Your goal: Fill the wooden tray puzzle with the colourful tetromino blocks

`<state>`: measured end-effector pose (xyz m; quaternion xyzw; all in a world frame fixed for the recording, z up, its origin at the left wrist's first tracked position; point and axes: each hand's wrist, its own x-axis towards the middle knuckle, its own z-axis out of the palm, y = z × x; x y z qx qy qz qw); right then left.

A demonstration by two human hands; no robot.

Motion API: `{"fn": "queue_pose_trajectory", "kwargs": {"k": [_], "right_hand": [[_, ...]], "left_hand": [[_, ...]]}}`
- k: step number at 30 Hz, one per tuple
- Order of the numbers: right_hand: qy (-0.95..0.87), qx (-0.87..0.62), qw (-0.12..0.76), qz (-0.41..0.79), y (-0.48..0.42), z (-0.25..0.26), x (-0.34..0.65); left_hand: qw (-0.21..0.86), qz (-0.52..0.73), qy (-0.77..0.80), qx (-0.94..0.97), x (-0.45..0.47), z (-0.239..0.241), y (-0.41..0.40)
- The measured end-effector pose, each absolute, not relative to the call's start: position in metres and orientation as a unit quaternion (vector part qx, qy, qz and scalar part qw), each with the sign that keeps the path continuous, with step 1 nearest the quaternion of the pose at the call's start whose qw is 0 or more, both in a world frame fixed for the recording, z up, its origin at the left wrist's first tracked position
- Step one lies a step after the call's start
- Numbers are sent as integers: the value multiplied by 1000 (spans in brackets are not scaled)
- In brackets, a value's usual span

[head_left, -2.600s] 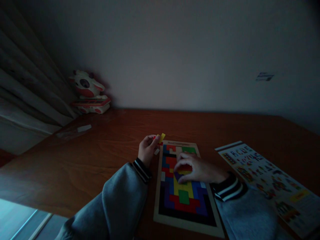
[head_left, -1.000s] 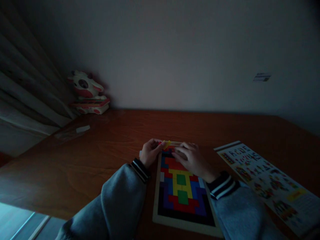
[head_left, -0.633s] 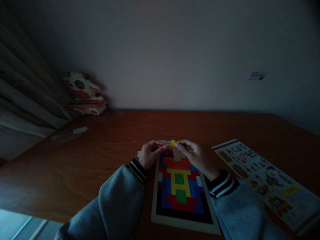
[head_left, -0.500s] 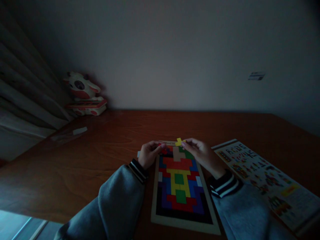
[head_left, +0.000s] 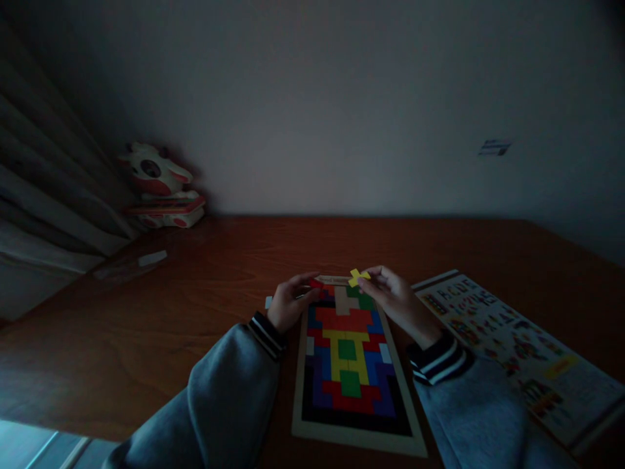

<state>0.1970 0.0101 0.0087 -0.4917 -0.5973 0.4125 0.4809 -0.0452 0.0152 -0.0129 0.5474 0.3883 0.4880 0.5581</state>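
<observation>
A wooden puzzle board (head_left: 299, 417) lies on the brown table in front of me, filled with red, yellow, green, blue and purple blocks. My right hand (head_left: 398, 303) hovers over the board's far right corner and pinches a small yellow block (head_left: 359, 277) between its fingertips. My left hand (head_left: 288, 305) rests at the board's far left corner, fingers curled around a small red piece (head_left: 316, 284). A bare patch of wood (head_left: 344, 301) shows near the board's top.
A printed sheet with letters and coloured pictures (head_left: 508, 345) lies to the right of the board. A white and red toy (head_left: 159, 189) stands at the far left by the curtain. A small pale strip (head_left: 151, 258) lies on the table at left.
The yellow block passed from my left hand to my right hand, which lifted off the board's middle and moved it to the far right corner. My left hand stayed at the board's left corner.
</observation>
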Motion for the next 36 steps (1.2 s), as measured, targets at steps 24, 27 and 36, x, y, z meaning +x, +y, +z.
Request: {"fn": "queue_pose_trajectory", "kwargs": {"k": [24, 27, 36], "right_hand": [[-771, -417, 404, 263, -7, 10, 170], [-706, -504, 428, 255, 3, 5, 186], [-665, -529, 434, 297, 21, -12, 205]], "left_hand": [[494, 490, 338, 634, -40, -8, 7], [334, 439, 435, 712, -50, -6, 12], [110, 263, 386, 877, -65, -20, 24]]}}
